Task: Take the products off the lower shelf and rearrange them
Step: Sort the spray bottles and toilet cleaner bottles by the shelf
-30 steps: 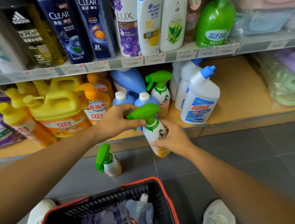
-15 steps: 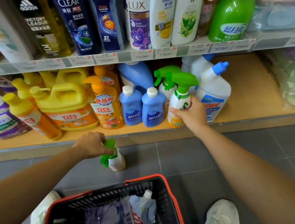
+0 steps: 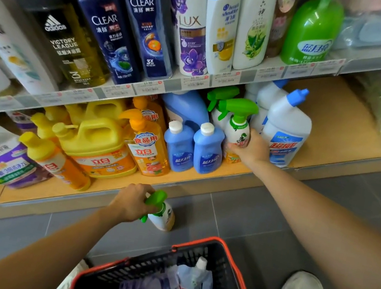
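On the lower shelf, my right hand curls round the body of a spray bottle standing upright between the blue bottles and the white toilet cleaner, its green nozzle pointing left. My left hand grips the green trigger head of a second spray bottle on the floor just below the shelf edge, roughly upright.

Right hand grips a spray bottle at frame centre on the lower shelf; left hand grips another spray bottle below.
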The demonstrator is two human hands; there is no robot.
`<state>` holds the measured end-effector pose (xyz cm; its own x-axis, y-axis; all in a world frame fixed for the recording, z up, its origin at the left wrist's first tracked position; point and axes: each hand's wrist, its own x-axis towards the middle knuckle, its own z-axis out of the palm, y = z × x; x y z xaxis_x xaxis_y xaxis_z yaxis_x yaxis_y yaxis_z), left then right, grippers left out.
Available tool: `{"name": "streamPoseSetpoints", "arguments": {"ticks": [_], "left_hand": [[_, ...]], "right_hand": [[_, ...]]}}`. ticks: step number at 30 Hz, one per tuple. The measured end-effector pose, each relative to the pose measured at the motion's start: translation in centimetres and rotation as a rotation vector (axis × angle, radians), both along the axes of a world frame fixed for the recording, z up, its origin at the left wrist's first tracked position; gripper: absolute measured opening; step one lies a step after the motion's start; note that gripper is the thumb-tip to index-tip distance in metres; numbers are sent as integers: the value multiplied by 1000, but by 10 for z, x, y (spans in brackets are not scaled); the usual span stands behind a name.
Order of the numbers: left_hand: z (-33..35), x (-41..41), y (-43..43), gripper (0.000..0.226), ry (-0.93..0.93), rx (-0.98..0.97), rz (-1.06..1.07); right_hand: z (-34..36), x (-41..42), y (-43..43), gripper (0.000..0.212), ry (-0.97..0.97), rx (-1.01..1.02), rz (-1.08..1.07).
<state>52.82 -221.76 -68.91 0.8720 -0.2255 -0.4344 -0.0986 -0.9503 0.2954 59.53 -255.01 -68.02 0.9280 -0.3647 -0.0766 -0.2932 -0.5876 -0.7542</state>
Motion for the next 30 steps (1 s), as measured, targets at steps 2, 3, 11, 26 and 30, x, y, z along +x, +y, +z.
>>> {"name": "streamPoseSetpoints", "arguments": {"ticks": [2, 3, 11, 26, 30], "left_hand": [[7, -1, -9, 52, -5, -3, -50], [12, -1, -15, 52, -5, -10, -79], [77, 13, -63, 40, -24, -238, -224], [125, 33, -122, 36, -108, -935, 17], [107, 54, -113, 41, -520, -567, -134]], "right_hand": [[0, -9, -3, 63, 27, 82, 23], [0, -15, -5, 62, 38, 100, 34], [15, -54, 1, 52, 436, 236, 453], [16, -69, -24, 76, -58, 157, 365], [11, -56, -29, 70, -155, 238, 119]]}}
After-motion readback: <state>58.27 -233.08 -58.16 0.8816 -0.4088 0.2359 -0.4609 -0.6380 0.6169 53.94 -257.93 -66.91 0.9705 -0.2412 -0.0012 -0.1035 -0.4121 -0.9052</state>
